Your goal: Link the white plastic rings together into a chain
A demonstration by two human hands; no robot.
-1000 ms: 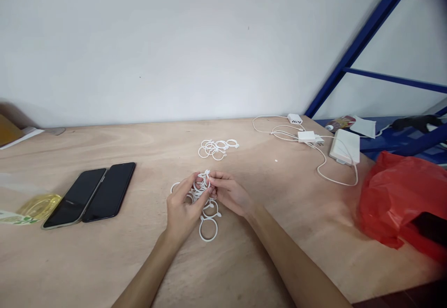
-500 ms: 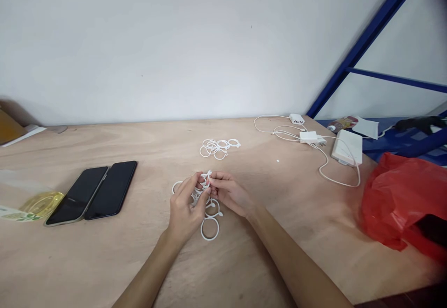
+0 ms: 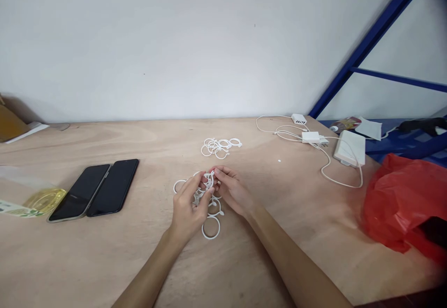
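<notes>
Between my fingertips is a white plastic ring (image 3: 212, 178) with a small tab, much like a curtain ring. My left hand (image 3: 186, 205) pinches its left side between thumb and fingers. At the tab end, my right hand (image 3: 234, 190) has thumb and forefinger closed on the same ring. More white rings (image 3: 211, 238) lie loosely overlapped on the table under and around my hands, partly hidden by the fingers. Farther back sits a second cluster of similar rings (image 3: 215, 148), apart from both hands.
Two black phones (image 3: 113, 188) lie side by side at left, near a clear bag (image 3: 45, 201) with something yellow. A white charger (image 3: 310, 137) with cables, a white box (image 3: 349, 148) and a red plastic bag (image 3: 401, 201) are at right. A wall borders the wooden table (image 3: 104, 261).
My right fingers have shifted slightly up over the ring's tab, and the held ring has turned a little. The whole view has moved slightly; the rings on the table look unchanged.
</notes>
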